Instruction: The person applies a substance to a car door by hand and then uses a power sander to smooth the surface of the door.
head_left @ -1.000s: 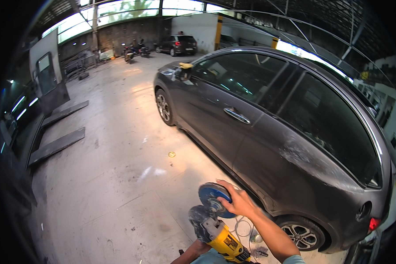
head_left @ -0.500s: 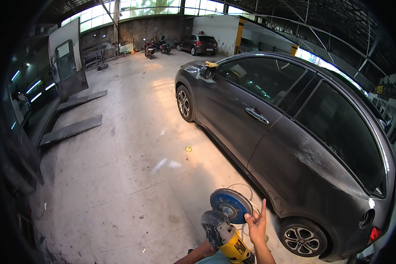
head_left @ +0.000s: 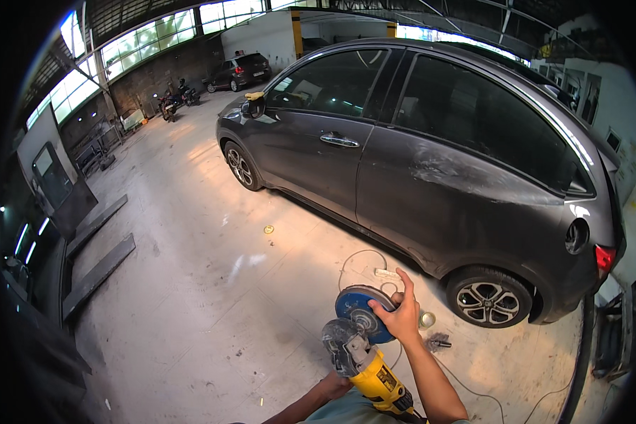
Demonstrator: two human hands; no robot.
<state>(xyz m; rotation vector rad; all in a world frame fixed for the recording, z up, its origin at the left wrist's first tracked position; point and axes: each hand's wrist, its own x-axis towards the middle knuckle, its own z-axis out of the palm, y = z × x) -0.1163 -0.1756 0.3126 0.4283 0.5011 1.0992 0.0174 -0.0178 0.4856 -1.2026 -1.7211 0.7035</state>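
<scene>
A yellow and black power polisher (head_left: 381,385) with a grey, dusty head is held up before me at the lower middle. At its far end sits a round pad with a blue backing disc (head_left: 353,302), tilted toward me. My left hand (head_left: 337,385) is at the side of the polisher's body and holds it; its fingers are mostly hidden behind the tool. My right hand (head_left: 403,314) grips the pad's right edge, thumb on the blue face, other fingers behind the rim and the index finger stretched upward.
A dark grey car (head_left: 431,177) with a scuffed, whitish patch (head_left: 449,169) on its rear door stands to the right. On the floor near its rear wheel (head_left: 489,298) lie a cable (head_left: 466,389), a round tin (head_left: 427,320) and a small dark object (head_left: 442,343). Metal ramps (head_left: 99,274) are at left.
My view has swung to the right, so the car's rear and the floor beside it show more. My right hand has moved farther onto the pad, its thumb now over the blue disc.
</scene>
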